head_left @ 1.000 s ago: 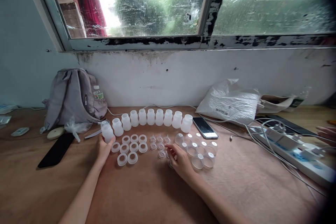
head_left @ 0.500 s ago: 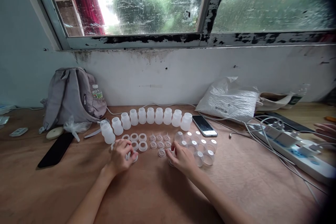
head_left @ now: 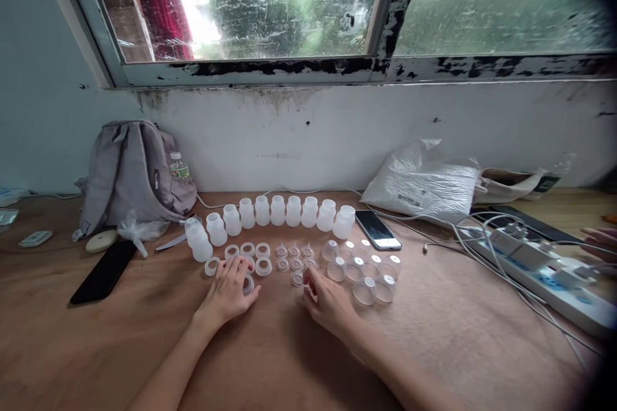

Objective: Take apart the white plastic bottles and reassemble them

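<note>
Left hand [head_left: 231,290], at the leftmost bottle [head_left: 199,245] a second earlier, arched over white rings [head_left: 263,273]; right hand [head_left: 328,298] curled narrow by clear teats [head_left: 297,279]. Couldn't tell either grip.

On my feed I see a grey backpack [head_left: 126,170] holding a bottle [head_left: 178,169], a phone [head_left: 378,230] near a silvery package [head_left: 427,185], and chargers [head_left: 572,274] plugged into a power strip [head_left: 595,316]

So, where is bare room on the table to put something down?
Bare tabletop lies between the clear domes and white power strip, and between the flat black object and left hand. Crowded: around the white rings and frosted bottles.
</note>
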`<state>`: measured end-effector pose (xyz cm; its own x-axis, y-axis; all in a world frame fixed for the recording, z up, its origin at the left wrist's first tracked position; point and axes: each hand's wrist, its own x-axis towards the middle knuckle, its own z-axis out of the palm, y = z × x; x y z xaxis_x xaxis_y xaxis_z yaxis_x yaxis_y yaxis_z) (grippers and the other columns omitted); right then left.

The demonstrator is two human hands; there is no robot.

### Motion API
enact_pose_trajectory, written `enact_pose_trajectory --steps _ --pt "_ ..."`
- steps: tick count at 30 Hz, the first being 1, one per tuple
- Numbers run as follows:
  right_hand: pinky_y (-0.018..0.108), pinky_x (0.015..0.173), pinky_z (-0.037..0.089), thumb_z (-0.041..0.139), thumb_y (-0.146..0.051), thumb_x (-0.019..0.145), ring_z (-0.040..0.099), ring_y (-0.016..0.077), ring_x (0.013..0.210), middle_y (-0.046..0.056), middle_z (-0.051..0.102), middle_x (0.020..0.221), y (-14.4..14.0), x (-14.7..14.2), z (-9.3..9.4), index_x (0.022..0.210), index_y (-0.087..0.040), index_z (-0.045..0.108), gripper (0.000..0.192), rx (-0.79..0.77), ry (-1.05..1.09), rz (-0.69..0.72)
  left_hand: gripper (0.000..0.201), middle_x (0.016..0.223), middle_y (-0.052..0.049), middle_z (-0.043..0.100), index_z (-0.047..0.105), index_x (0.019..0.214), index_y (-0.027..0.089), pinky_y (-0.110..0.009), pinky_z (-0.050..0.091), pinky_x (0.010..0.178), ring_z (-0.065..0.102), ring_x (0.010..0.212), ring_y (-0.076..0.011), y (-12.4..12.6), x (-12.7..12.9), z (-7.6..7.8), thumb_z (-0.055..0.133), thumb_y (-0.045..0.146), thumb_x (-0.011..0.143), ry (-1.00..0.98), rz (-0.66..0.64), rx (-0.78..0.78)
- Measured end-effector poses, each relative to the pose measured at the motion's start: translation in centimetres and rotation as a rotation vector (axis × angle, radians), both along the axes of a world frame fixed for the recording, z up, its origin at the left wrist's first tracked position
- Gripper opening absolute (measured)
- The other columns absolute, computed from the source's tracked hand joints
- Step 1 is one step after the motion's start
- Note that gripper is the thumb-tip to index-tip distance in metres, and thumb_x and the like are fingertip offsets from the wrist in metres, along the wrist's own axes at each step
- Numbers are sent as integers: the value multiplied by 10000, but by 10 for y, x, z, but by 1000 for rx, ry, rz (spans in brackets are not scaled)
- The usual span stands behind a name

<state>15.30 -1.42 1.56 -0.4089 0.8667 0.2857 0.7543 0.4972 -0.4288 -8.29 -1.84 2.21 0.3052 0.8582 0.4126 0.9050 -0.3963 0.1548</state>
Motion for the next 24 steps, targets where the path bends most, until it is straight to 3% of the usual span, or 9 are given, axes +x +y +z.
enact_pose_trajectory --steps 5,12,17,24 --pt "217 548 349 369 -123 784 477 123 601 19 520 764 -9 -8 -4 848 -202 386 104 61 87 209 212 909 -41 523 469 888 193 -381 361 789 510 856 -220 3 -5 -4 518 300 711 13 -30 -28" --pt "220 563 377 385 -74 758 498 124 628 32 535 801 -7 -10 -10 913 -194 420 198 72 139 245 270 984 -67 514 433 989 196 -360 430 784 514 924 -218 0 3 -7 518 234 735 -172 -183 55" --pt "222 590 392 407 -66 733 516 127 673 27 556 829 -8 -11 -5 934 -204 434 245 -19 155 253 275 961 -65 539 412 999 207 -359 452 831 519 984 -208 -10 19 -13 542 240 759 -348 -357 89" --pt "214 582 410 422 -44 675 525 107 639 5 567 814 -6 -13 -3 884 -204 439 264 -194 362 286 250 957 -78 562 472 986 186 -314 489 787 553 903 -178 -20 31 -11 560 255 763 -350 -502 73"
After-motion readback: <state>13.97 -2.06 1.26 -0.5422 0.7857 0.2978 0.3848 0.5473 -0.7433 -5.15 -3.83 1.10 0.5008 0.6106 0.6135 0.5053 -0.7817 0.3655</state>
